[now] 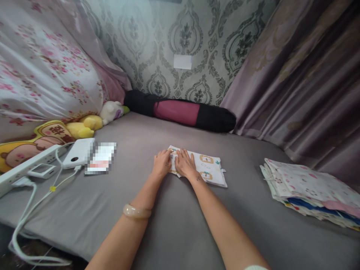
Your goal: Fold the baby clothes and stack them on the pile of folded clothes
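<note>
A folded white cloth (pixel 210 170) with an orange and green print lies flat on the grey sheet, and a small white tag sticks out at its right end. My right hand (pixel 185 164) rests palm down on the cloth's left part, its fingers stretched out. At the cloth's left end is my left hand (pixel 162 163), touching the edge with fingers extended; its fingertips are partly hidden. A pale bangle (pixel 137 211) circles my left forearm.
Folded cloths (pixel 312 183) are stacked at right. On the left are a power strip (pixel 33 165), a white power bank (pixel 79 153) with cables, a blurred phone-like object (pixel 101 158) and plush toys (pixel 84 126). A black and maroon roll (pixel 177 111) lies along the wall.
</note>
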A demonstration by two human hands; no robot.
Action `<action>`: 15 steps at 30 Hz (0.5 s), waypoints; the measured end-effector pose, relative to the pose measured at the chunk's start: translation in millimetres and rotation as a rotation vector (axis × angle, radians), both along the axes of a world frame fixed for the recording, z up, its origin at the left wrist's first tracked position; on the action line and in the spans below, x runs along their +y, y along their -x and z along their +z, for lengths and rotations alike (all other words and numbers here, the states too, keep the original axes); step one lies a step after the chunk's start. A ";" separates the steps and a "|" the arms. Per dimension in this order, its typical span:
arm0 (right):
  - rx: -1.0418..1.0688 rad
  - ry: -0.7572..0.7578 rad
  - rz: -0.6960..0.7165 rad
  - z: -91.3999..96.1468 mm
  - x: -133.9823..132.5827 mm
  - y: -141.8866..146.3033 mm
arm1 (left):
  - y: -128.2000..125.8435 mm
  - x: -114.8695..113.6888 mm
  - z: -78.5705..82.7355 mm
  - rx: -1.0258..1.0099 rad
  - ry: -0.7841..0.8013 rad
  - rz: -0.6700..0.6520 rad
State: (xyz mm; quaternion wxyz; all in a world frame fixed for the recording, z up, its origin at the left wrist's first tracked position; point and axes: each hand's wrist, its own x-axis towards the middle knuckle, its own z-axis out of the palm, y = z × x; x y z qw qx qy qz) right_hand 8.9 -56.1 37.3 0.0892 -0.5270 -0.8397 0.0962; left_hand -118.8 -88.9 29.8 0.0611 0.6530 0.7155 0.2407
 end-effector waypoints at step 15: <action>-0.002 -0.037 -0.055 13.4 -3.7 -32.7 | -13.2 -7.4 8.2 0.075 -0.092 -0.124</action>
